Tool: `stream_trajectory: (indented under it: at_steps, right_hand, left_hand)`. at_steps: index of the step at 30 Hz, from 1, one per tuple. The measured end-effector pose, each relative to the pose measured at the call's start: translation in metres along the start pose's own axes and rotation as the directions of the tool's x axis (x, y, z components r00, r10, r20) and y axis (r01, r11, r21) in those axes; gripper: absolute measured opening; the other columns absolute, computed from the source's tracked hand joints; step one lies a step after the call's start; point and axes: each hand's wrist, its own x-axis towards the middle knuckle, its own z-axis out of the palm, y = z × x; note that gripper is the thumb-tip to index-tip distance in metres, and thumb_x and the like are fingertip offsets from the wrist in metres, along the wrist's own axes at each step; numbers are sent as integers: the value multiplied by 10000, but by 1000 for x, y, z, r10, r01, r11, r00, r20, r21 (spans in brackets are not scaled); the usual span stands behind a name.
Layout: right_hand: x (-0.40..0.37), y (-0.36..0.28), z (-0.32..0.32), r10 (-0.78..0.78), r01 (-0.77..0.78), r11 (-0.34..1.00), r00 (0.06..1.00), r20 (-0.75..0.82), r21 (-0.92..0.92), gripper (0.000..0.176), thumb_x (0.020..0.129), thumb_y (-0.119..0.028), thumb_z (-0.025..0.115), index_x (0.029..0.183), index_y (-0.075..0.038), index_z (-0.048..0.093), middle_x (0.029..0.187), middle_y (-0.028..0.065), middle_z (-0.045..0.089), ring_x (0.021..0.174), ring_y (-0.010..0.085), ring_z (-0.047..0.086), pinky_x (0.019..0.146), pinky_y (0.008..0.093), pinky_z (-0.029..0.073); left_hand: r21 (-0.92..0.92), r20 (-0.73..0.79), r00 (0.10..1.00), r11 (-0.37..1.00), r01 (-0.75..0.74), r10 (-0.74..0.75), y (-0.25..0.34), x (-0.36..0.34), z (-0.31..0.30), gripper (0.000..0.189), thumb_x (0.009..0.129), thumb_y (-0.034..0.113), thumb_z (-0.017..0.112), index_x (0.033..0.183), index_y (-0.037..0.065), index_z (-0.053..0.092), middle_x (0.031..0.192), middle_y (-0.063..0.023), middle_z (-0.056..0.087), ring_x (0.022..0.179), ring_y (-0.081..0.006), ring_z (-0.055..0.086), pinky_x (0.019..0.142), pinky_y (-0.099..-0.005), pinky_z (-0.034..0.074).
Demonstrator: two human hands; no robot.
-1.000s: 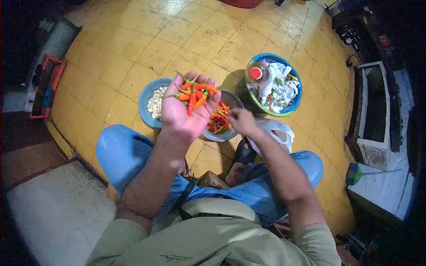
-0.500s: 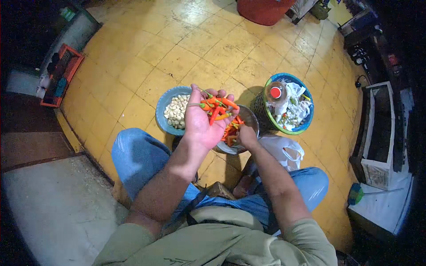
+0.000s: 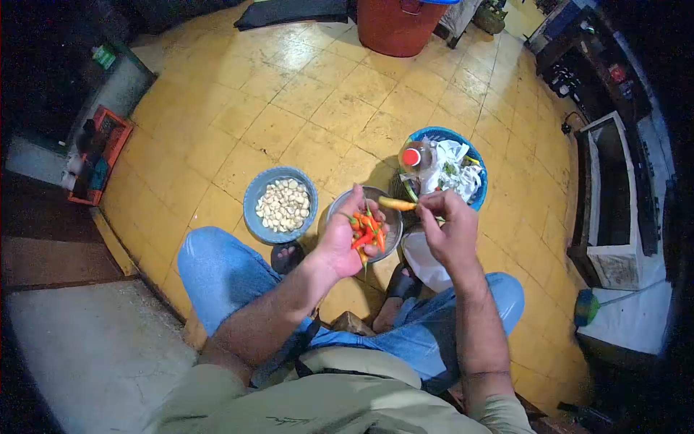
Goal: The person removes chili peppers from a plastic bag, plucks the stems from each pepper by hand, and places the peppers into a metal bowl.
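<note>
Several red and orange chili peppers (image 3: 369,231) lie in my left hand (image 3: 338,242), which is cupped palm up with the fingers curled around them. Its place is over a metal bowl (image 3: 395,242), so most of the bowl's inside is hidden. My right hand (image 3: 457,231) pinches a single yellow-orange chili pepper (image 3: 396,205) at its stem end. The tip of this pepper points left, toward the cupped hand. To the left, a blue basin (image 3: 251,217) on the floor holds pale peeled garlic cloves (image 3: 283,205).
A blue-rimmed basket (image 3: 473,145) with plastic waste and a red-capped bottle (image 3: 411,159) stands beyond my right hand. Under that hand is a white plastic bag (image 3: 426,264). A red bin (image 3: 390,32) is farther back, and an orange crate (image 3: 108,155) sits at left.
My right hand has come up out of the bowl and moved right, now with a yellow-orange chili pepper. My left hand has lowered, still cupping its peppers. The view has shifted.
</note>
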Motion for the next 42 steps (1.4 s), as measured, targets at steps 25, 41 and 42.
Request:
stream_trajectory:
  at_steps: [25,41,42]
  right_hand:
    - [-3,14,31,78,-50,944,994,-72,325,102,792,-8,674,884,6,632,779,95,641,687,164,647,627,286,519]
    - [3,25,25,268,-320,863,946,183,391,55,845,-37,607,832,11,628,682,68,630,629,107,580,586,274,476]
    - [4,26,23,273,-356,867,925,265,348,60,848,-43,605,836,10,631,683,68,631,637,107,581,597,275,478]
  left_hand:
    - [93,77,994,992,-81,74,-19,0,4,222,897,285,660,1044,144,572,867,5,595,709,-100,561,413,-188,328]
    - [187,72,997,982,-33,20,-24,5,-6,200,938,249,592,1103,140,556,884,-4,589,718,-87,555,410,-184,357]
    - [203,68,998,979,-30,17,-24,6,-7,206,937,252,595,1106,142,558,890,-3,588,721,-89,554,409,-183,355]
